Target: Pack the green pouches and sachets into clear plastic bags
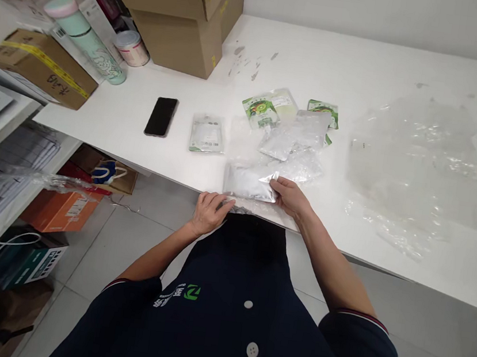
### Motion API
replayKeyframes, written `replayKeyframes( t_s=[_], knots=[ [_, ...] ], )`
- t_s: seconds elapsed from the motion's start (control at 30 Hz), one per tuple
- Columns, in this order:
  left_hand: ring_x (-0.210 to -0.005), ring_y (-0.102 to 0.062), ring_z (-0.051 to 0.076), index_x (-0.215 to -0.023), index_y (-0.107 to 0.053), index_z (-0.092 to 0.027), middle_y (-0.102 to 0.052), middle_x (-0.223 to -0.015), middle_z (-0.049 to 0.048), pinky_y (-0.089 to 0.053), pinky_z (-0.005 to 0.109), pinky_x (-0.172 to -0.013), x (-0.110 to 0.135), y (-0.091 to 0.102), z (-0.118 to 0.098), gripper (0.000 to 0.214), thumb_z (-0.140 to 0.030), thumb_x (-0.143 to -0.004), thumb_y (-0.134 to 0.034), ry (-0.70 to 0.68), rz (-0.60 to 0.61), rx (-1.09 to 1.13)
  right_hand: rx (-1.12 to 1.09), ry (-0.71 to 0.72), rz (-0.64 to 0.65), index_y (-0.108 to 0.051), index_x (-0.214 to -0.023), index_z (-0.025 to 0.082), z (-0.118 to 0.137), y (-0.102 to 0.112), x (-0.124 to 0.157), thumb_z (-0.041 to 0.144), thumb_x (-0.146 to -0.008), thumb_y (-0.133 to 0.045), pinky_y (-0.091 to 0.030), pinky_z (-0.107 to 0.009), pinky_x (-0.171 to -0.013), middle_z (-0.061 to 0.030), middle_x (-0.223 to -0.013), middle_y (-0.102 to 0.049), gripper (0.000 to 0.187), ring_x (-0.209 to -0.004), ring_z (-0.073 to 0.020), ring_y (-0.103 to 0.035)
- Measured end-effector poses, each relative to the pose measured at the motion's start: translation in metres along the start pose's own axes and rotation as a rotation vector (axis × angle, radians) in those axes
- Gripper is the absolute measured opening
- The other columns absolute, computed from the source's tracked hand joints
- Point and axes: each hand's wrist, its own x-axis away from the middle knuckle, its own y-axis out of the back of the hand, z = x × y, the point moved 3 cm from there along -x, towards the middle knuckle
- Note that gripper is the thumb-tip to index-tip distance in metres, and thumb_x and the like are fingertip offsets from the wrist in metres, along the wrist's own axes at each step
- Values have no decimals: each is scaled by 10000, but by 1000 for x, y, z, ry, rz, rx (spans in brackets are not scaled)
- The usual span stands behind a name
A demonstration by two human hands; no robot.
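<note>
My right hand [289, 196] pinches the right end of a flat silver foil pouch [246, 182], which lies at the table's front edge on clear plastic wrapping. At the pouch's lower left, my left hand [210, 214] rests on the table edge, fingers bent and thumb apart, close to the clear plastic. Behind the pouch is a pile of clear plastic bags [298, 134], with green printed packets [260, 112] partly under it. Another green packet [323, 112] shows at the pile's upper right. A wrapped packet [207, 134] lies apart to the left.
A black phone [161, 117] lies farther left on the white table [338, 75]. Cardboard boxes [169, 37], a mint flask [88, 41] and a tin [131, 48] stand at the back left. Large crumpled plastic sheeting [417, 171] spreads over the right side. Low shelves hold boxes [61, 209].
</note>
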Motion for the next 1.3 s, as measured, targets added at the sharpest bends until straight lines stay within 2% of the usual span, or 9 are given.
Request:
replayKeyframes(
  t_s=[0.3,0.5,0.67,0.77,0.87,1.03,1.13,1.23,1.3],
  knots=[
    [-926,-586,191,-929,-660,-236,-656,-930,67,-443,360,-829,2,-11,15,141,-203,-907,-524,34,50,107,439,82,-35,-538,-740,195,18,12,6,494,-765,-666,-446,-248,-532,39,-595,-496,326,-526,-99,-444],
    [-1091,-597,239,-928,-640,-208,-650,-1036,113,-483,452,-941,5,-16,20,127,-274,-910,-532,101,185,198,1326,420,-370,-493,-1318,134,39,-9,37,425,-923,-494,-502,-419,-798,-198,-1170,-613,491,-1013,-299,-595],
    [-1353,-448,254,-1220,-607,-265,-601,-1304,110,-422,501,-1072,1,-20,24,307,-221,-929,-520,20,233,305,1702,597,76,-458,-1391,246,19,-20,56,488,-836,-637,-396,-532,-1037,-142,-1508,-377,631,-1396,-370,-313],
    [-1350,-461,231,-1204,-625,-258,-631,-1288,85,-408,509,-1094,-4,-19,25,298,-200,-958,-466,3,202,349,1836,578,104,-362,-1456,307,3,-12,60,403,-818,-674,-313,-578,-1097,-85,-1578,-284,716,-1457,-363,-205],
    [-1278,-537,197,-1138,-653,-220,-673,-1214,86,-428,474,-1090,-11,-9,23,274,-214,-974,-433,33,111,456,1872,603,110,-381,-1446,292,6,-12,68,251,-924,-500,-371,-529,-1067,-67,-1544,-365,536,-1414,-323,-331],
    [-1085,-636,169,-1040,-664,-197,-711,-1075,82,-515,345,-952,-40,13,25,292,-304,-991,-397,301,12,584,1908,610,132,-589,-1233,222,59,-35,66,224,-993,-326,-477,-438,-869,-103,-1221,-663,356,-1094,-292,-618],
    [-896,-651,150,-940,-654,-185,-711,-929,59,-506,279,-821,-73,13,42,331,-376,-991,-389,542,-20,549,1948,500,-15,-615,-1178,180,102,-51,43,311,-983,-397,-465,-434,-797,-136,-962,-714,321,-927,-307,-649],
    [-715,-599,131,-837,-631,-183,-651,-722,17,-457,244,-697,-109,-5,70,351,-410,-978,-404,736,10,481,1882,699,-252,-517,-1323,187,128,-65,19,293,-932,-501,-396,-505,-913,-176,-1159,-662,405,-1151,-372,-540],
    [-694,-583,146,-786,-620,-182,-626,-675,18,-438,257,-693,-128,-22,89,341,-378,-970,-410,796,84,417,1845,865,-277,-479,-1363,203,126,-71,5,261,-911,-519,-327,-526,-1006,-166,-1350,-557,457,-1309,-375,-401]
  ],
)
